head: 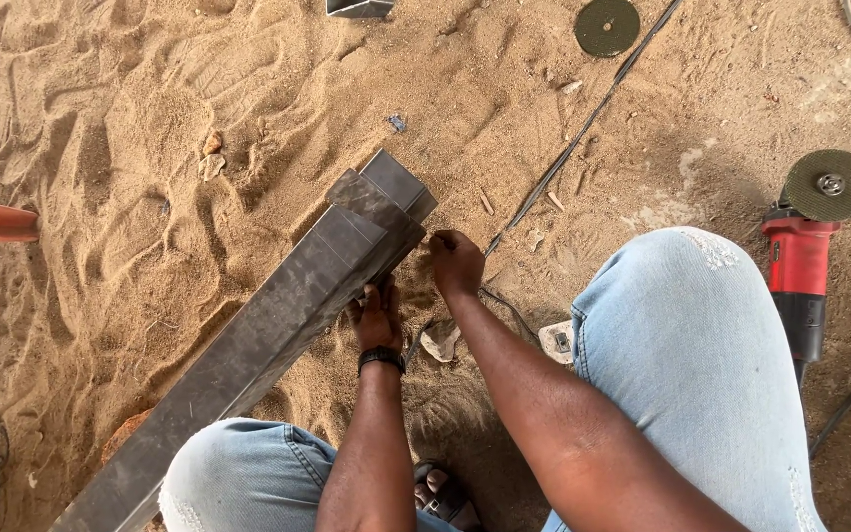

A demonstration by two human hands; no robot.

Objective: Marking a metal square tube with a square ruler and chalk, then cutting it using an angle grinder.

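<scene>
Your left hand [376,317] gripping the steel square tube [278,325] from beneath; your right hand [455,261] pinching its cut end, angle grinder [802,261] lying on sand to your right

Long grey square steel tube [278,325] lies slanted on sand, a short piece [386,197] at its far end
</scene>
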